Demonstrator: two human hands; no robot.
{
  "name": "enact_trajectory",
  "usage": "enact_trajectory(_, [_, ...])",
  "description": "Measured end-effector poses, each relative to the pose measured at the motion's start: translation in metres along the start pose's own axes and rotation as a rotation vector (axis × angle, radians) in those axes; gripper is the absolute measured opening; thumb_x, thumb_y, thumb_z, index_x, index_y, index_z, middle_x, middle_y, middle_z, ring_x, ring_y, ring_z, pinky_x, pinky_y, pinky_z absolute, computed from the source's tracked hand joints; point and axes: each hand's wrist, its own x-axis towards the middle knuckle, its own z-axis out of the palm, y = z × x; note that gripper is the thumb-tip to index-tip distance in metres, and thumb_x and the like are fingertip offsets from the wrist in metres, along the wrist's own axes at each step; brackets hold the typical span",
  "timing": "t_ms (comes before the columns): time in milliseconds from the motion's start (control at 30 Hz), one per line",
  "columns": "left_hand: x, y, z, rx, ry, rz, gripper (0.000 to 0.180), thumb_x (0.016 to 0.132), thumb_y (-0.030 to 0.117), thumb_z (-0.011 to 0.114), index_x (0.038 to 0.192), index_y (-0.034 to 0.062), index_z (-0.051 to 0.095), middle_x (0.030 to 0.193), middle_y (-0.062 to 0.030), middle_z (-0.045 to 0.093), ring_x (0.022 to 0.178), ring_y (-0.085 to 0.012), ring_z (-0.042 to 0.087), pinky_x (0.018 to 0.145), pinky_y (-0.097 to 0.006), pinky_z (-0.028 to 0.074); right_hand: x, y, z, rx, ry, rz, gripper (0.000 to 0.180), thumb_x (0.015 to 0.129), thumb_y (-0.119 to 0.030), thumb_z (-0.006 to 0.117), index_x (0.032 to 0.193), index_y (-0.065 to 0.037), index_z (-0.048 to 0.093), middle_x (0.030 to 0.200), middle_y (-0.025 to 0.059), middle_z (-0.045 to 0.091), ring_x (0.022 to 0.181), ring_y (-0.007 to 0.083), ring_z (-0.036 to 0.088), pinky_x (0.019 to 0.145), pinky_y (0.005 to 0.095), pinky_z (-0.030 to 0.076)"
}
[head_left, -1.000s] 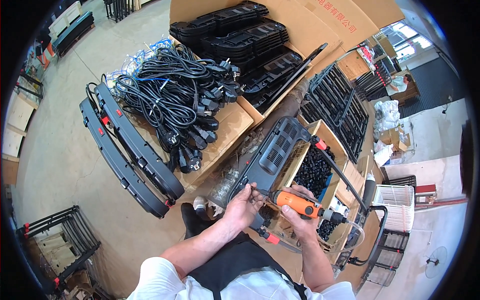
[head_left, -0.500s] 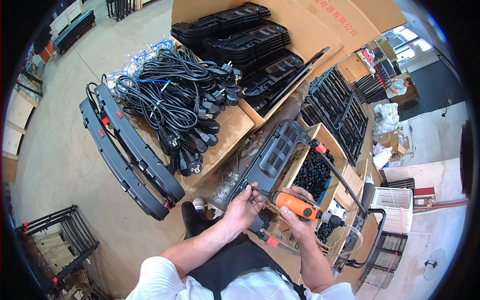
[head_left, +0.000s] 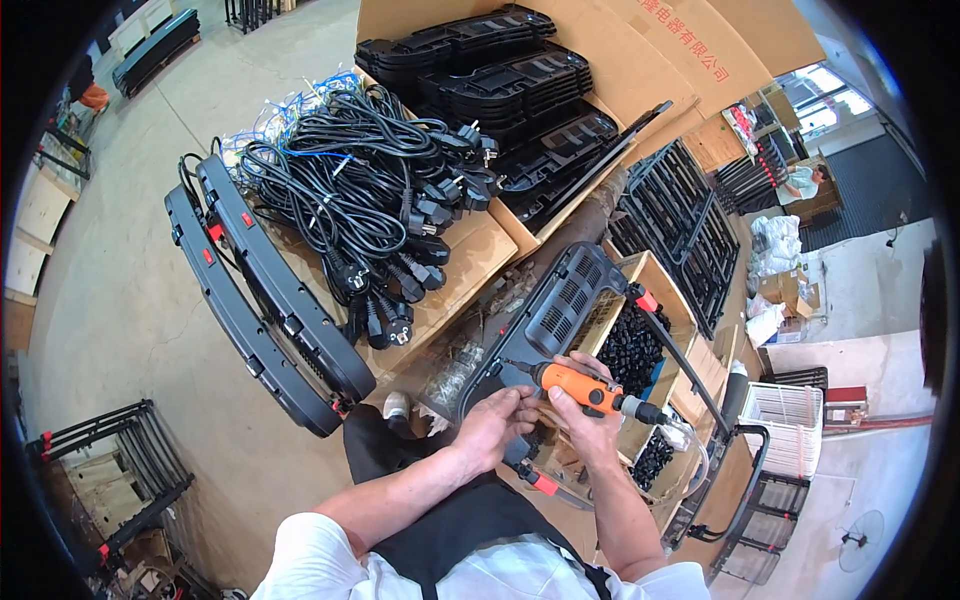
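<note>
My right hand point(head_left: 590, 425) is wrapped round an orange air screwdriver point(head_left: 578, 386). Its thin dark bit points left over a black plastic housing with vent slots point(head_left: 566, 298), without visibly meeting a screw. Just below the bit, my left hand point(head_left: 492, 428) has its thumb and fingers pinched together at the lower part of the housing. Whatever lies in that pinch is too small or hidden to name. A clear hose point(head_left: 700, 465) runs from the tool's rear end. The housing lies slanted in front of me, with red clips point(head_left: 543, 484) on the frame around it.
Coiled black power cords with plugs point(head_left: 330, 190) cover a cardboard box point(head_left: 470, 275) at left, beside two long dark housings point(head_left: 255, 300). Behind, a carton point(head_left: 640, 65) holds stacked black panels point(head_left: 500, 85). A wooden bin point(head_left: 672, 285) of small black parts stands right. Another person point(head_left: 803, 182) is far right.
The screwdriver has shifted slightly left and up. My left hand has moved a little right and down, away from the bit, its fingers drawn closer together.
</note>
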Motion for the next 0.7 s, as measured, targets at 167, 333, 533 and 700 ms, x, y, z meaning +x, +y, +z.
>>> enact_trajectory(167, [-0.004,0.002,-0.007,0.25,-0.015,0.004,0.033,0.116,0.024,0.045,0.135,0.0002,0.058,0.116,-0.0083,0.071,0.098,-0.0144,0.069,0.086,-0.03,0.058,0.006,-0.004,0.004,-0.03,-0.012,0.005,0.057,0.089,-0.004,0.081,0.139,0.001,0.054,0.135,0.0175,0.068,0.126,0.0243,0.065,0.109,0.0383,0.054])
enact_trajectory(333, [-0.009,0.005,-0.005,0.176,-0.005,-0.037,0.035,0.114,0.026,0.051,0.137,0.0012,0.061,0.121,-0.0106,0.072,0.098,-0.0157,0.07,0.085,-0.03,0.059,0.019,0.0,0.009,-0.197,-0.126,-0.065,0.046,0.088,-0.005,0.08,0.129,0.003,0.061,0.132,0.0174,0.07,0.125,0.0255,0.065,0.111,0.0394,0.051])
enact_trajectory(533, [-0.01,0.002,-0.017,0.098,-0.001,-0.03,0.034,0.111,0.03,0.057,0.132,0.0031,0.064,0.116,-0.0098,0.075,0.096,-0.0166,0.072,0.086,-0.032,0.061,0.021,0.002,0.014,-0.173,-0.134,-0.057,0.042,0.088,-0.004,0.079,0.127,0.004,0.063,0.13,0.0161,0.07,0.123,0.0222,0.066,0.108,0.0368,0.053])
enact_trajectory(700, [-0.012,0.0,-0.021,0.027,0.069,-0.033,0.033,0.109,0.033,0.063,0.124,0.0045,0.069,0.104,-0.0057,0.075,0.086,-0.016,0.071,0.079,-0.031,0.061,0.024,-0.014,0.019,-0.1,-0.132,0.012,0.056,0.086,-0.005,0.081,0.137,0.004,0.058,0.132,0.016,0.07,0.121,0.0214,0.067,0.108,0.0369,0.053])
